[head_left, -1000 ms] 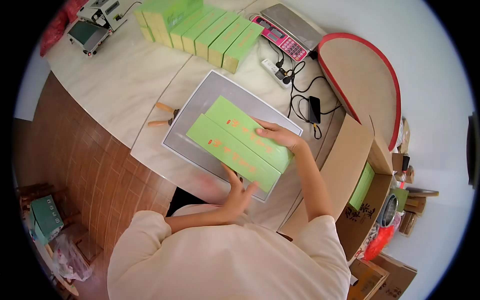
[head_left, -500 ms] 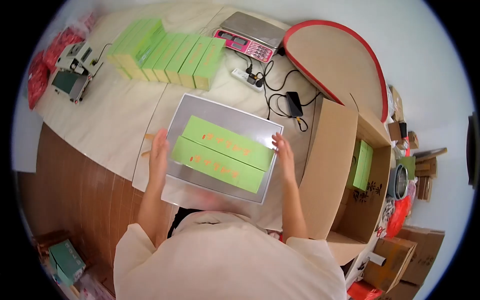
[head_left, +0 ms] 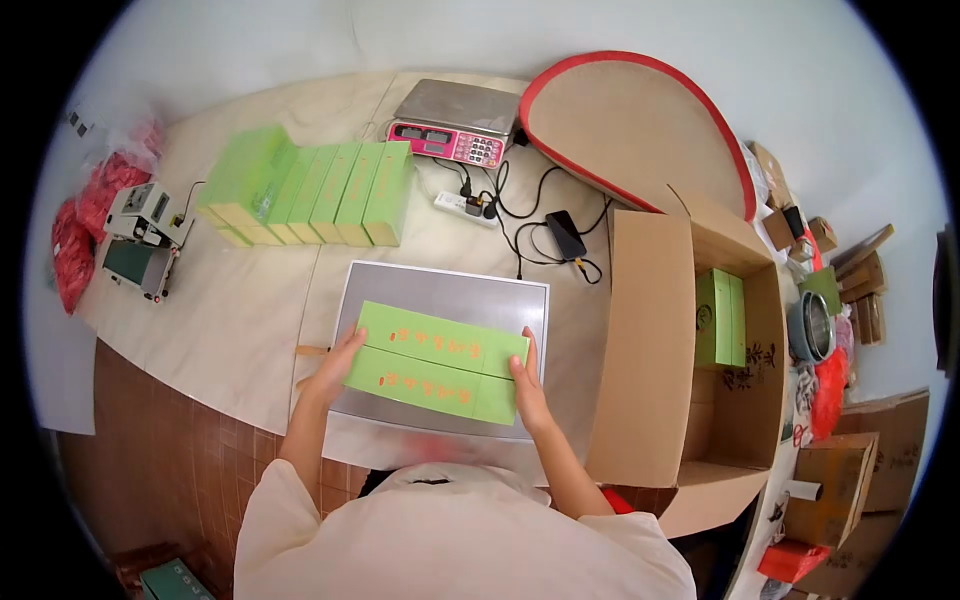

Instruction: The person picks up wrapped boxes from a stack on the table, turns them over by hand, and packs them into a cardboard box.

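Observation:
Two long green boxes (head_left: 432,368) with orange lettering lie side by side, pressed together, over a grey panel with a white rim (head_left: 450,283). My left hand (head_left: 332,374) grips their left ends, the thumb on the near side of the upper box. At the right ends my right hand (head_left: 529,384) is closed round them, its thumb on top. The pair is slightly tilted, with the right side nearer me. Whether the boxes are lifted clear of the panel I cannot tell.
Several green boxes (head_left: 335,190) stand in a row at the back left. Behind are a pink scale (head_left: 450,140), a power strip (head_left: 465,208) and a phone (head_left: 566,235) with cables. An open carton (head_left: 645,350) holding green boxes stands at right. A small machine (head_left: 145,235) sits far left.
Both hands, held apart beside the boxes before, have closed in and now grip the two boxes' ends. The boxes have come together and turned more level. The camera view has tilted upward.

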Available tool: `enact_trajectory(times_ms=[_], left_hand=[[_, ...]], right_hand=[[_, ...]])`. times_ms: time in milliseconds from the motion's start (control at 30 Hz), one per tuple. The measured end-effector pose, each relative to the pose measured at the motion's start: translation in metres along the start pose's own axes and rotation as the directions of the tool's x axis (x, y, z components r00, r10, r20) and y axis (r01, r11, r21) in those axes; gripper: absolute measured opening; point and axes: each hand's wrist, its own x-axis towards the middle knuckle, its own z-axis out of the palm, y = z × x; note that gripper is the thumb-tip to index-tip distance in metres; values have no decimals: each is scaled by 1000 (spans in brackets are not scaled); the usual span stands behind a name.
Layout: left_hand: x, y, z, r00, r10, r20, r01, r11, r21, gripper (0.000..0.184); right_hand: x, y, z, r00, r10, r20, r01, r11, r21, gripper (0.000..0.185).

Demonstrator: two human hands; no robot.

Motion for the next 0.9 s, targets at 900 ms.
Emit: enact_trajectory(times_ms=[900], left_hand=[[-3, -20, 21, 998, 56, 24, -50, 978, -201, 65]], right_hand=[[9, -59, 10, 977, -139, -161, 109, 977, -186, 63]])
